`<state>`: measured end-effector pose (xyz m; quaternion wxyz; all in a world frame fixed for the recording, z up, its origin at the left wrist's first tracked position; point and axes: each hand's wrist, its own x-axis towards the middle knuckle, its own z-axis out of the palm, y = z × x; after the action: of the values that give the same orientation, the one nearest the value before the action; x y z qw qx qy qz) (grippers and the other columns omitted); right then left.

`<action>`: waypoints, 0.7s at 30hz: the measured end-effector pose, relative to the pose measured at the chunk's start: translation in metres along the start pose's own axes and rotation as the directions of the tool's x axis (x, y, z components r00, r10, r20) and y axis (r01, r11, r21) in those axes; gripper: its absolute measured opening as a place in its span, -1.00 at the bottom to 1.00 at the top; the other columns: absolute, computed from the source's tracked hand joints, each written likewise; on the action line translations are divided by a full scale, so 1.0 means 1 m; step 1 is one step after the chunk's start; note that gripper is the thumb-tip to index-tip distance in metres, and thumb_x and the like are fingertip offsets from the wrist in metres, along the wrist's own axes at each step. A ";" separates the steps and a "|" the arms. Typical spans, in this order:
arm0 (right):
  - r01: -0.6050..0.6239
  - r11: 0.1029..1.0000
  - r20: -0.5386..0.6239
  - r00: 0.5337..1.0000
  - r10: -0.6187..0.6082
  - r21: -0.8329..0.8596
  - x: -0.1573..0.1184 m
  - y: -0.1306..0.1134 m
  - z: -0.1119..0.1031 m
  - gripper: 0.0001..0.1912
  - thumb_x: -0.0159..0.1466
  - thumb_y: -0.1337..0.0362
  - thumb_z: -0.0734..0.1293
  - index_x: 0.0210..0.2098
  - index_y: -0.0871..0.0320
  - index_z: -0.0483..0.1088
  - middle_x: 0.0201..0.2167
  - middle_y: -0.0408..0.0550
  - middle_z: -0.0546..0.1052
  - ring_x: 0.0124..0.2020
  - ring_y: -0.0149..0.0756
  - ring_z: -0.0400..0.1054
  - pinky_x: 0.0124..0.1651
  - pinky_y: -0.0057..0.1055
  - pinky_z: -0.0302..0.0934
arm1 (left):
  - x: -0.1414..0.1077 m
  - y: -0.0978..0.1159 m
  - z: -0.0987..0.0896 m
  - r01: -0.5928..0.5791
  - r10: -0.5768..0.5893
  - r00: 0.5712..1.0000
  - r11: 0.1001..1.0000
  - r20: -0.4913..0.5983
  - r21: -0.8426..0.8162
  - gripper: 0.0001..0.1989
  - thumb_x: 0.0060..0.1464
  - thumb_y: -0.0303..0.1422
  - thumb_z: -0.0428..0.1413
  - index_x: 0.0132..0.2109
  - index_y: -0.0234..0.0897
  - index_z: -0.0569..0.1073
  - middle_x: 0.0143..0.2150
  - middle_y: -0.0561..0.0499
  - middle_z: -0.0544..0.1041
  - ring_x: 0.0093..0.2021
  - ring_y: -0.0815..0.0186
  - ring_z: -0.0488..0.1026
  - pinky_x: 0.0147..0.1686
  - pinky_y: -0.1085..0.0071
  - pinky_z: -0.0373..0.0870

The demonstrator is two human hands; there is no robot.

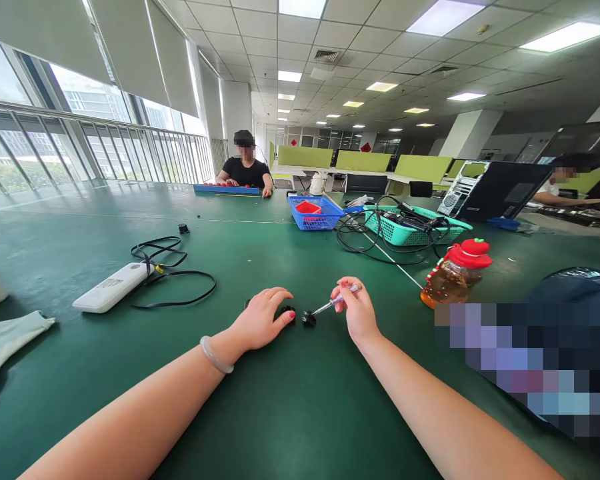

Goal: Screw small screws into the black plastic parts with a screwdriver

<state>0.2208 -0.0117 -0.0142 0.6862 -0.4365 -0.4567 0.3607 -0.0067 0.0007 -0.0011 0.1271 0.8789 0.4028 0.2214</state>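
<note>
My right hand point(356, 312) pinches a small screwdriver point(336, 301) with a clear handle, its shaft slanting down to the left. The metal tip meets a small black piece point(309, 319) on the green table; its exact kind is too small to make out. Just left of it, my left hand point(264, 319) rests low with curved fingers, its thumb against another small black part point(291, 320). That part is mostly covered by the thumb. A further dark edge peeks out behind the left hand's knuckles.
A white power bank point(114, 287) with a black cable point(180, 303) lies left. Farther back stand a blue basket point(316, 219) and a green basket point(405, 233) of cables. At right are a red-lidded bottle point(453, 275) and a dark bag point(580, 293). Two people sit farther off.
</note>
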 end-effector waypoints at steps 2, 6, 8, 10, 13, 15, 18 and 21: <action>0.019 1.000 -0.041 0.999 -0.019 0.007 0.003 0.002 -0.002 -0.71 0.15 0.05 0.34 -0.31 0.11 0.26 -0.55 -0.22 0.42 -0.65 -0.48 0.19 -0.57 -0.47 0.12 | -0.003 0.005 0.001 -0.066 0.065 0.996 0.998 0.067 0.013 -0.51 0.22 -0.10 -0.03 0.25 -0.08 0.23 0.27 -0.06 0.31 0.24 0.10 0.20 0.23 0.03 0.11; -0.019 0.998 -0.289 0.957 0.034 0.056 0.018 0.008 -0.015 -0.67 0.08 0.03 0.35 -0.34 0.09 0.20 -0.64 -0.28 0.37 -0.73 -0.50 0.10 -0.65 -0.51 -0.01 | -0.008 0.018 0.009 -0.052 0.045 0.990 0.997 0.131 0.048 -0.44 0.17 -0.01 0.02 0.27 0.02 0.20 0.29 -0.07 0.27 0.25 -0.01 0.17 0.24 -0.20 -0.05; -0.038 0.997 -0.325 0.944 0.058 0.066 0.026 0.012 -0.022 -0.65 0.07 0.01 0.34 -0.36 0.08 0.16 -0.67 -0.30 0.34 -0.75 -0.50 0.07 -0.67 -0.51 -0.05 | -0.009 0.025 0.014 -0.021 0.016 0.991 0.999 0.136 0.037 -0.50 0.18 -0.01 0.00 0.23 0.03 0.26 0.26 -0.08 0.29 0.25 -0.02 0.17 0.23 -0.29 -0.13; -0.043 0.996 -0.337 0.939 0.065 0.073 0.030 0.013 -0.025 -0.66 0.07 0.01 0.32 -0.36 0.07 0.15 -0.68 -0.31 0.33 -0.76 -0.50 0.05 -0.67 -0.51 -0.06 | -0.011 0.031 0.017 -0.003 0.000 0.991 1.000 0.137 0.023 -0.59 0.19 -0.03 -0.01 0.13 0.01 0.34 0.21 -0.07 0.33 0.22 0.00 0.19 0.21 -0.31 -0.13; -0.032 0.996 -0.343 0.937 0.058 0.080 0.026 0.008 -0.022 -0.69 0.09 0.03 0.30 -0.32 0.06 0.16 -0.70 -0.32 0.30 -0.74 -0.47 0.07 -0.66 -0.52 -0.08 | -0.011 0.038 0.018 0.011 -0.016 0.992 0.999 0.126 0.037 -0.69 0.20 -0.06 -0.01 -0.01 -0.05 0.41 0.14 -0.05 0.38 0.18 0.03 0.23 0.20 -0.31 -0.09; -0.002 0.998 -0.334 0.942 0.022 0.059 0.018 0.002 -0.016 -0.72 0.12 0.05 0.30 -0.30 0.06 0.19 -0.71 -0.33 0.27 -0.70 -0.43 0.12 -0.64 -0.51 -0.06 | -0.011 0.043 0.018 0.017 -0.024 0.993 0.998 0.117 0.057 -0.72 0.22 -0.09 -0.03 -0.04 -0.07 0.41 0.12 -0.05 0.39 0.17 0.03 0.24 0.19 -0.31 -0.08; 0.132 0.985 -0.215 0.965 -0.152 -0.107 0.003 -0.009 -0.007 -0.79 0.19 0.10 0.27 -0.28 0.06 0.23 -0.68 -0.32 0.25 -0.64 -0.41 0.18 -0.56 -0.48 0.04 | -0.016 0.048 0.018 0.017 -0.027 0.994 0.996 0.110 0.086 -0.75 0.23 -0.15 -0.02 -0.02 -0.09 0.39 0.09 -0.05 0.40 0.15 0.05 0.26 0.19 -0.27 -0.04; 0.290 0.897 0.031 0.954 -0.297 -0.334 -0.010 -0.015 0.000 -0.83 0.24 0.14 0.24 -0.24 0.07 0.26 -0.63 -0.29 0.26 -0.62 -0.41 0.17 -0.51 -0.44 0.08 | -0.032 0.049 0.013 -0.002 -0.009 0.994 0.995 0.107 0.098 -0.77 0.22 -0.21 0.00 -0.02 -0.12 0.36 0.05 -0.05 0.42 0.11 0.09 0.29 0.20 -0.15 0.04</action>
<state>0.2189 -0.0265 -0.0033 0.6531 -0.4764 -0.5648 0.1658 0.0131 -0.0554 -0.0014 0.1056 0.8940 0.4074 0.1535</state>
